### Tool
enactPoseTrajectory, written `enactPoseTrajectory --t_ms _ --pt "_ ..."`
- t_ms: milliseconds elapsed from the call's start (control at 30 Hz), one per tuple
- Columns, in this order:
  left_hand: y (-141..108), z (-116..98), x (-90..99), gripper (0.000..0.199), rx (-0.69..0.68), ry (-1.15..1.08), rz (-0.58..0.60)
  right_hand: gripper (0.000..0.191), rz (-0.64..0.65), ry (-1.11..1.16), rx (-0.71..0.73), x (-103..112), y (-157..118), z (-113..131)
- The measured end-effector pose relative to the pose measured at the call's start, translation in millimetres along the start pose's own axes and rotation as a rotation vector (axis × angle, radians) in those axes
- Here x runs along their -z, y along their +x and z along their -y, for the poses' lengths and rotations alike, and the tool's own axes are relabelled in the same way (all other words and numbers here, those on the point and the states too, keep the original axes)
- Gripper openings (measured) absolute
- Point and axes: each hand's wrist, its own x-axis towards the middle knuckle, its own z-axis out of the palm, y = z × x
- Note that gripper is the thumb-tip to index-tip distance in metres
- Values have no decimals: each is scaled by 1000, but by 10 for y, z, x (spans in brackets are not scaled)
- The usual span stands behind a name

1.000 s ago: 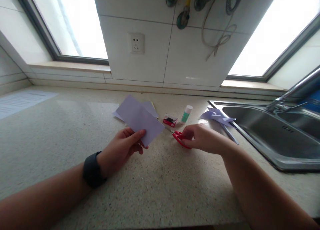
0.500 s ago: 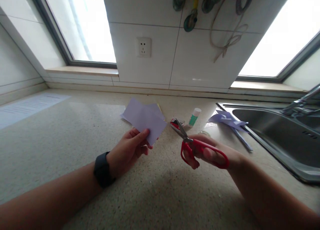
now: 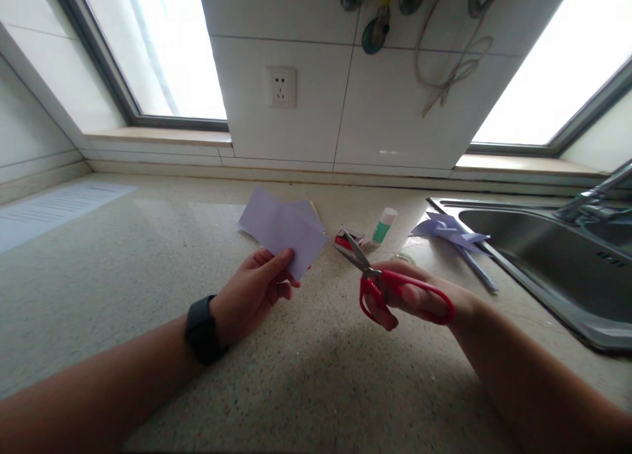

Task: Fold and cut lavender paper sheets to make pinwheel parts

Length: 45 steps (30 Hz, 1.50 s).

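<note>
My left hand, with a dark watch at the wrist, pinches a pale sheet of paper between thumb and fingers. More paper and a yellowish edge show behind that sheet; I cannot tell whether these are held too or lie on the counter. Red-handled scissors are in my right hand, with fingers through the loops. Their blades stand part-way apart and point up and left, short of the paper. Just beyond the blade tips lies a small red and clear packet, beside an upright glue stick.
A folded paper pinwheel on a stick lies against the rim of a steel sink at right. A roll of clear tape is partly behind my right hand. A printed sheet lies far left on the speckled counter.
The view has shifted slightly, so the background sits a little higher. Both hands keep their hold on the paper and the scissors, and the blades stay apart.
</note>
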Motion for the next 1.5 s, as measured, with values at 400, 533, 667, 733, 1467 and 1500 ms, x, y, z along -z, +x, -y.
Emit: enactPoseTrajectory --t_ms 400,533,667,733,1467,1500 --pt "-5 0 -20 29 -9 13 -11 42 19 28 38 -4 -5 -37" --pt "-8 0 -15 29 -9 15 -10 43 9 59 27 -4 -6 -31" --pt "2 9 -13 31 -10 10 -18 45 4 71 10 3 -3 -46" --pt "2 12 -12 31 -13 10 -15 47 9 64 32 13 0 -66" --pt "7 16 0 30 -23 6 -28 51 1 70 23 29 -11 -110" --pt "10 15 -1 29 -23 7 -24 51 4 67 22 26 -8 -107"
